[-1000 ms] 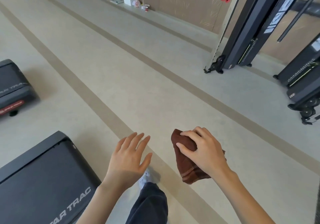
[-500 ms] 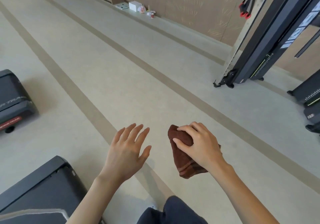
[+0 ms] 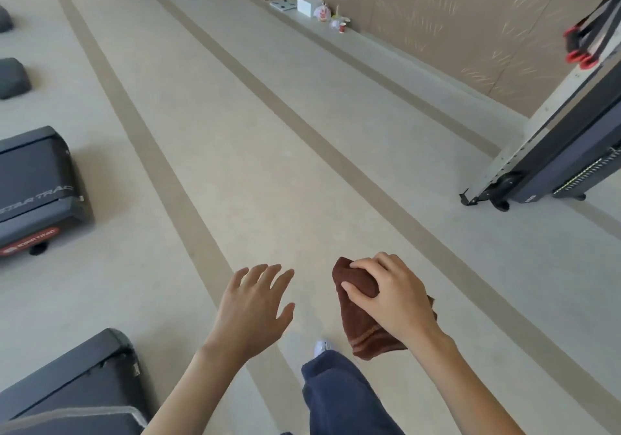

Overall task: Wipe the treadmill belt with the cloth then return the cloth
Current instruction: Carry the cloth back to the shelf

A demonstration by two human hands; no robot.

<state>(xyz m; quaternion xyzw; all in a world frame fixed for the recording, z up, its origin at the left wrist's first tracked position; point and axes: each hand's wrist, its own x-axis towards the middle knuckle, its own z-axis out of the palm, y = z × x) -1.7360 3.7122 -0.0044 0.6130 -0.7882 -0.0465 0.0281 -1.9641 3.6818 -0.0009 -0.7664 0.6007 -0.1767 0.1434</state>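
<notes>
Cloth carried over the gym floor

Right hand point(image 3: 395, 303) clamped on the bunched brown cloth point(image 3: 361, 327); left hand point(image 3: 253, 310) held out palm-down, fingers spread, holding nothing, above the floor point(image 3: 268, 166).

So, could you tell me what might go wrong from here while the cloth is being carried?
The brown cloth hangs loose below the right hand, so its tail could slip free or brush the floor. The nearest treadmill ends close beside the walking foot, a possible trip point. The left hand is open and empty, giving no backup grip.
</notes>
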